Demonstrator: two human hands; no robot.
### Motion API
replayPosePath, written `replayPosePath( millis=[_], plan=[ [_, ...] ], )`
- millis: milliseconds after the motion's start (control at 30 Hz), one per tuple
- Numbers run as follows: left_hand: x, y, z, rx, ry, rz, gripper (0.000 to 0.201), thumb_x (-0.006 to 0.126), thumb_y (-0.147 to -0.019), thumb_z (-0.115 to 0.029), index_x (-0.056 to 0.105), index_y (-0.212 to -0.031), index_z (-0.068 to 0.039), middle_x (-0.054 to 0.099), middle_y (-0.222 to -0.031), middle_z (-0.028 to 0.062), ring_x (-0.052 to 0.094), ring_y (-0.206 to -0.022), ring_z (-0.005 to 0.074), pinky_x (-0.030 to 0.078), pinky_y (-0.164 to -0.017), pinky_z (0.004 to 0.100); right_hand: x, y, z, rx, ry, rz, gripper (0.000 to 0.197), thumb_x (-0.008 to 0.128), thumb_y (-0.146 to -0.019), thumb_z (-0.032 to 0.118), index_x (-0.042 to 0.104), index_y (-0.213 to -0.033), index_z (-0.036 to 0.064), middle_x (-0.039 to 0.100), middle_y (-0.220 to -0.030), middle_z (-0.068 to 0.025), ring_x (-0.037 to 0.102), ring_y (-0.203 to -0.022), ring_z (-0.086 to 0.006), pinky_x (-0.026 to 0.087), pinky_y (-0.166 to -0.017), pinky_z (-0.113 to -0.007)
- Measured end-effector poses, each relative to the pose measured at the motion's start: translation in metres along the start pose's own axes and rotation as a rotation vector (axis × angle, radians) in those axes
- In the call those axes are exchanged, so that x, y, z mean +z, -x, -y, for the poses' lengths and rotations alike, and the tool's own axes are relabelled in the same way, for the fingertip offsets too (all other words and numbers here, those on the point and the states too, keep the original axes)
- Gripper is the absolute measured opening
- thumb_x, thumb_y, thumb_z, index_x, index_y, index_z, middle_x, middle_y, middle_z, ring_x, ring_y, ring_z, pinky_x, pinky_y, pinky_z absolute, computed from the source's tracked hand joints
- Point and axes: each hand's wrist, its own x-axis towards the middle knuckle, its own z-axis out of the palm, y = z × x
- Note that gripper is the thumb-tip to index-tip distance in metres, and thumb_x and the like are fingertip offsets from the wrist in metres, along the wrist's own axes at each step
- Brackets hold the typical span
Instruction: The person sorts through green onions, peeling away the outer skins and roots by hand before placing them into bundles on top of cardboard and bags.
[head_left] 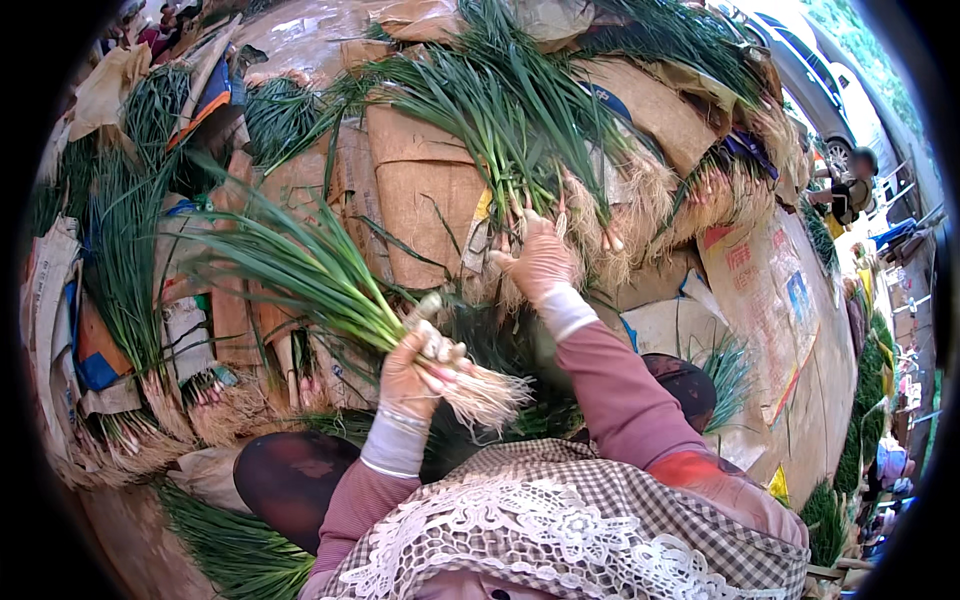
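My left hand (418,372), in a thin pale glove, is closed around a bunch of green onions (300,265) just above the pale roots (485,395); the long green leaves fan out to the upper left. My right hand (538,258), also gloved, stretches forward with fingers spread. It touches the root ends of a larger pile of green onions (520,120) lying on brown cardboard (425,200). I cannot tell whether it grips any stalks. Both arms wear pink sleeves over a checked apron with white lace.
More green onion bundles (125,260) lie on flattened cardboard and sacks all around, roots toward me. Dark rounded shapes (290,480) sit low by my knees. A car (800,70) and another person (850,190) are at the upper right, beside wet ground.
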Motion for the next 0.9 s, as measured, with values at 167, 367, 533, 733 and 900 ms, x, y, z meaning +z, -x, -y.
replayPosePath(
  millis=[167,367,533,733,900],
  plan=[
    [-0.004,0.009,-0.002,0.044,-0.069,-0.097,0.021,0.047,-0.078,-0.01,0.049,-0.097,0.001,0.052,-0.063,0.0078,0.054,-0.067,0.0246,0.048,-0.065,0.0467,-0.039,-0.045,0.004,0.317,-0.496,0.246,0.034,0.054,-0.074,0.018,0.044,-0.103,0.0031,0.052,-0.089,-0.0124,0.051,-0.071,-0.0191,0.045,-0.063,-0.031],
    [0.01,0.007,-0.004,0.063,0.145,0.001,0.037,0.044,-0.083,-0.021,0.04,-0.114,-0.001,0.055,-0.065,0.0051,0.055,-0.083,0.0251,0.032,-0.091,0.0449,-0.097,-0.047,-0.032,0.101,-1.218,-0.156,0.022,0.046,-0.081,0.016,0.047,-0.098,0.0013,0.057,-0.078,-0.0093,0.052,-0.062,-0.012,0.045,-0.057,-0.02],
    [-0.01,0.006,0.011,-0.065,0.171,0.096,0.034,0.042,-0.082,-0.012,0.04,-0.111,0.005,0.05,-0.06,0.0054,0.053,-0.075,0.024,0.035,-0.09,0.0426,-0.05,-0.021,-0.055,0.074,0.02,0.35,0.022,0.056,-0.076,0.024,0.053,-0.085,0.0048,0.056,-0.074,-0.0119,0.053,-0.061,-0.0181,0.044,-0.056,-0.033],
    [-0.003,0.005,0.003,-0.044,0.134,0.1,0.037,0.045,-0.079,-0.012,0.039,-0.112,0.005,0.047,-0.06,0.0045,0.048,-0.068,0.0197,0.042,-0.073,0.0366,-0.088,-0.024,-0.056,0.182,-0.901,0.198,0.021,0.057,-0.075,0.023,0.054,-0.08,0.0036,0.054,-0.07,-0.0044,0.048,-0.056,-0.0125,0.042,-0.053,-0.028],
    [-0.004,0.005,0.009,-0.154,0.05,-0.029,0.028,0.046,-0.078,-0.014,0.049,-0.098,0.005,0.048,-0.062,0.0051,0.048,-0.066,0.0199,0.043,-0.066,0.035,-0.072,0.031,-0.037,0.259,-0.918,0.539,0.023,0.051,-0.079,0.022,0.053,-0.087,-0.0001,0.051,-0.067,-0.0036,0.044,-0.055,-0.0118,0.038,-0.052,-0.026]
  ],
)
